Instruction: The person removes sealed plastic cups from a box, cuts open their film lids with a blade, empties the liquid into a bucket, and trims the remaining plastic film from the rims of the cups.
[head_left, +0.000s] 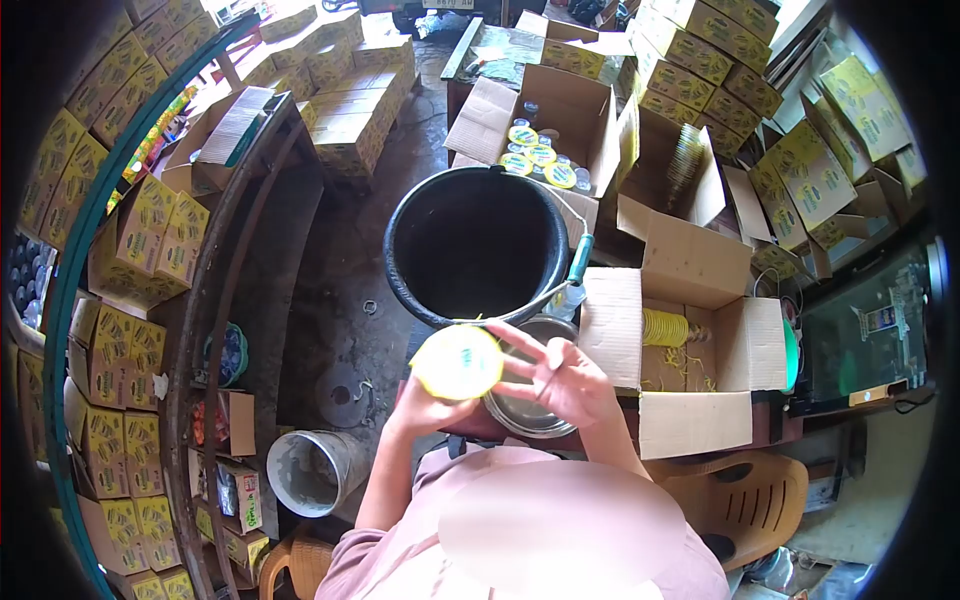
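Note:
My left hand (428, 410) is closed around a cup with a round, bright yellow top (458, 362). The top faces up toward me and hides most of the cup's body. To its right, my right hand (565, 385) has its fingers spread, with fingertips at or very close to the rim of the yellow top. I cannot tell whether they touch it. Under the right hand is a round metal pan (530, 410), partly covered. A large black bucket (400, 270) with a green-gripped handle (581, 259) stands just beyond both hands.
An open carton (690, 425) at the right holds a row of yellow discs (665, 328). Farther back, another carton (570, 105) contains yellow-topped cups (540, 155). A grey bucket (310, 475) stands lower left, near a long rack (190, 330). Stacked yellow boxes (350, 105) line the sides.

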